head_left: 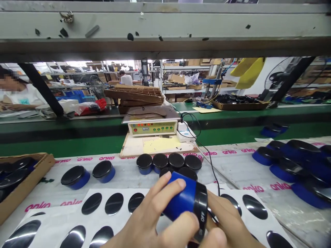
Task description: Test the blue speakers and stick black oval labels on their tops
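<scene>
My left hand (pixel 152 215) is closed around a short blue cylinder with a black end cap (pixel 183 198), tilted on its side, with "OFF" printed on the cap's rim. Close behind the cap is my right hand (pixel 230 217); its fingers are bent and mostly hidden. A thin dark, shiny piece (pixel 212 214) shows between the right hand and the cap, too little of it to name. Beneath both hands lie white sheets with glossy black discs (pixel 114 204). Just beyond, several similar blue-and-black cylinders (pixel 176 162) stand grouped together.
Two more cylinders (pixel 103 171) stand left, beside a cardboard box (pixel 36 175) of them. A larger pile (pixel 292 165) lies right. At the back sits a control box (pixel 152 127) with a cable. A metal beam (pixel 165 26) crosses overhead. Other people work farther off.
</scene>
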Tool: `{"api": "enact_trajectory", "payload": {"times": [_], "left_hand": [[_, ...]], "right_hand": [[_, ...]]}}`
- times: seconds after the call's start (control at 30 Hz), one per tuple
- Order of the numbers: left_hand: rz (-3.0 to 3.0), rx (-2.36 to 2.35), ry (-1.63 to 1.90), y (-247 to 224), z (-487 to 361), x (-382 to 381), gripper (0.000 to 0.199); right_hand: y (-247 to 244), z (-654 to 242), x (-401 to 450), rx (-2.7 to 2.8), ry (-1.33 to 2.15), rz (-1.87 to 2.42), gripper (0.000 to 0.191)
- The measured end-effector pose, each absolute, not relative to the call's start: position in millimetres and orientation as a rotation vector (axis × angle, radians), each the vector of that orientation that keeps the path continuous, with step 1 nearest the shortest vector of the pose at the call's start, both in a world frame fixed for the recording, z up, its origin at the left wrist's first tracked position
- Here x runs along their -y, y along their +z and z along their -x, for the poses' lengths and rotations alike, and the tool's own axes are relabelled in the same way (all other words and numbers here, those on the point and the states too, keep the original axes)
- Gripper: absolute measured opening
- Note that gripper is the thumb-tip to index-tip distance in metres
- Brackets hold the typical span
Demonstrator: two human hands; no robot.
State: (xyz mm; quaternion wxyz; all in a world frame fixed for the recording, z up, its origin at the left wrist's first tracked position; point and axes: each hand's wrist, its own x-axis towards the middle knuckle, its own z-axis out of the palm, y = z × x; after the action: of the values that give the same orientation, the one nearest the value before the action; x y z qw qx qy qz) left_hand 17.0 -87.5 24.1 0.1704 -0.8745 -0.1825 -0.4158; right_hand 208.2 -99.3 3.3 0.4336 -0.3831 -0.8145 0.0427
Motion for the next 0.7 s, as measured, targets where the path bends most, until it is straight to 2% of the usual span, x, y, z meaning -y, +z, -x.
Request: {"api": "enact_trajectory", "payload": {"times": [0.33, 0.43, 0.6, 0.7], "left_hand": [[2.394, 0.609, -1.011, 25, -20, 86, 0.021], [2.466, 0.600, -0.997, 27, -14, 80, 0.029], [2.548, 0.714, -0.738, 16, 0, 73, 0.045], [2.439, 0.909, -0.830, 1, 21, 68, 0.055]], "right_hand": [[3, -210, 100, 2.034, 0.024, 0.964, 0.018], [-1, -211, 103, 2.045, 0.032, 0.985, 0.023], [-6, -211, 109, 2.250, -0.010, 0.982, 0.032], [-7, -232, 109, 2.249, -0.095, 1.025, 0.027]]}}
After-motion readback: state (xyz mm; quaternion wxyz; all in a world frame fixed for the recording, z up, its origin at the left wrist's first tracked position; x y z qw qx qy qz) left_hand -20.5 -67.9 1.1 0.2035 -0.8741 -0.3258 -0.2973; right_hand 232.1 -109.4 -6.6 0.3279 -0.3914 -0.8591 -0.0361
